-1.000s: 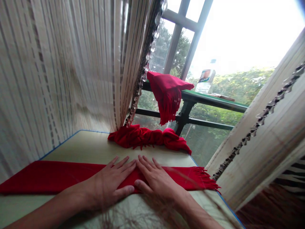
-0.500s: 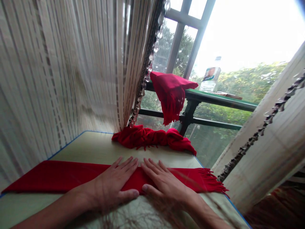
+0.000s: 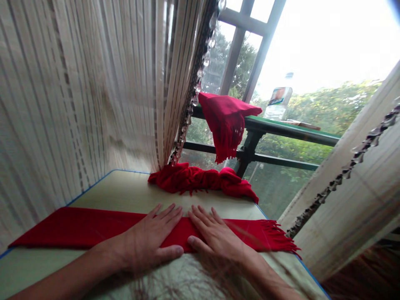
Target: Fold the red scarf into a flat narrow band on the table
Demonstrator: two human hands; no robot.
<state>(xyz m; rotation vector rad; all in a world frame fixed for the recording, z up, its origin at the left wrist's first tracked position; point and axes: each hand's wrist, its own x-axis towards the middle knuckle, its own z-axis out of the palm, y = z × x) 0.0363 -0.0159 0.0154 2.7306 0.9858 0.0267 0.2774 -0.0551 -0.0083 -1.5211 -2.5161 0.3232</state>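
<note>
A red scarf (image 3: 81,227) lies folded into a long flat strip across the table, its fringe at the right edge. My left hand (image 3: 153,233) rests flat on the middle of it, fingers spread. Just to the right, my right hand (image 3: 215,233) also presses flat on the scarf with its fingers stretched out. The two hands are a little apart, and a strip of red cloth shows between them. Behind them, a crumpled red scarf (image 3: 203,179) lies along the table's far edge.
The pale table (image 3: 115,191) has a blue rim. Another fringed red scarf (image 3: 226,121) drapes over the green railing (image 3: 293,132), near a clear bottle (image 3: 278,102). A striped curtain (image 3: 93,91) hangs at the left, and a beaded curtain (image 3: 353,175) at the right.
Both hands stay flat on the folded scarf, with almost no movement. The view has shifted very slightly.
</note>
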